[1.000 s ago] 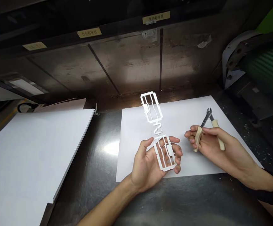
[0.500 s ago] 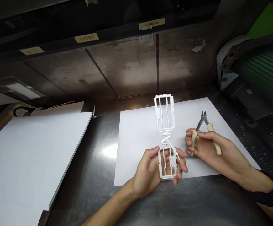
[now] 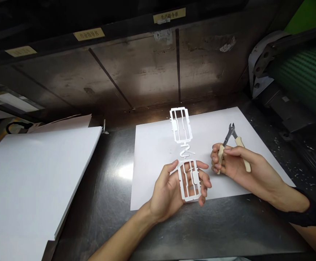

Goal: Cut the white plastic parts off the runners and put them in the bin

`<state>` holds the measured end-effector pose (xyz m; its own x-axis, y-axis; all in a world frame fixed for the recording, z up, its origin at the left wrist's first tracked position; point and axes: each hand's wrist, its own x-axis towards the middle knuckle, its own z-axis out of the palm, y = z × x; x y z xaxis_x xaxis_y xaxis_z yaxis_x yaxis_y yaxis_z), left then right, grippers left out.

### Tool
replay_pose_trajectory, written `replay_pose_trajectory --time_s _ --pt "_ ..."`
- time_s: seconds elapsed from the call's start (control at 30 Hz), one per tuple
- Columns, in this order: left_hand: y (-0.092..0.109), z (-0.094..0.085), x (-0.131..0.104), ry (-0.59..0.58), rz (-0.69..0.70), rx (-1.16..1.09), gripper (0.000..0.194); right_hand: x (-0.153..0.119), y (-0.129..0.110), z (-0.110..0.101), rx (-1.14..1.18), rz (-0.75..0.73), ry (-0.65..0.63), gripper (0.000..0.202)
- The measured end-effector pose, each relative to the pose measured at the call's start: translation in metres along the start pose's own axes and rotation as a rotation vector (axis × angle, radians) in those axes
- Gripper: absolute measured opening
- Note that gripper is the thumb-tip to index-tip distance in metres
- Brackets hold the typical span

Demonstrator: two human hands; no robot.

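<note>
Two white plastic frames, joined end to end by a zigzag runner (image 3: 185, 150), make up one moulded part. My left hand (image 3: 168, 194) holds this moulded part (image 3: 181, 140) by its near frame, thumb on the left edge and fingers behind and along the right side. The far frame sticks out above the white sheet (image 3: 152, 163). In my right hand (image 3: 242, 168) are diagonal cutters (image 3: 230, 136) with cream handles, jaws pointing away from me and handles spread. The cutters stay apart from the moulded part.
A stack of large white sheets (image 3: 38, 174) lies on the left of the metal table (image 3: 100, 188). Behind stands a metal back panel (image 3: 147, 72) with paper labels. At the right is a machine with a green ribbed belt (image 3: 304, 79); small white scraps lie below it.
The moulded part has turned slightly in my left hand, so its runner's stem now points less toward me. The cutters keep the same grip. The whole view has shifted a little.
</note>
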<state>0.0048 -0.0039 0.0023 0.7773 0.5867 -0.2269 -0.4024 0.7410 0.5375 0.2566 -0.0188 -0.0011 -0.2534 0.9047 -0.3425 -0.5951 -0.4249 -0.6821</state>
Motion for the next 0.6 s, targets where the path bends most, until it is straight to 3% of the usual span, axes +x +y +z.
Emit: replay_pose_trajectory --time_s 0.37,0.47,0.6 --pt "0.007 0.007 0.003 0.184 -0.002 -0.024 0.055 -0.001 0.001 0.001 -0.169 -0.067 0.002 0.014" --pt "0.010 0.005 0.003 0.291 0.057 0.134 0.048 -0.001 0.004 0.003 -0.391 -0.165 0.002 0.014" --pt "0.016 -0.001 0.004 0.296 0.139 0.352 0.045 -0.005 0.002 0.007 -0.727 -0.289 0.086 0.022"
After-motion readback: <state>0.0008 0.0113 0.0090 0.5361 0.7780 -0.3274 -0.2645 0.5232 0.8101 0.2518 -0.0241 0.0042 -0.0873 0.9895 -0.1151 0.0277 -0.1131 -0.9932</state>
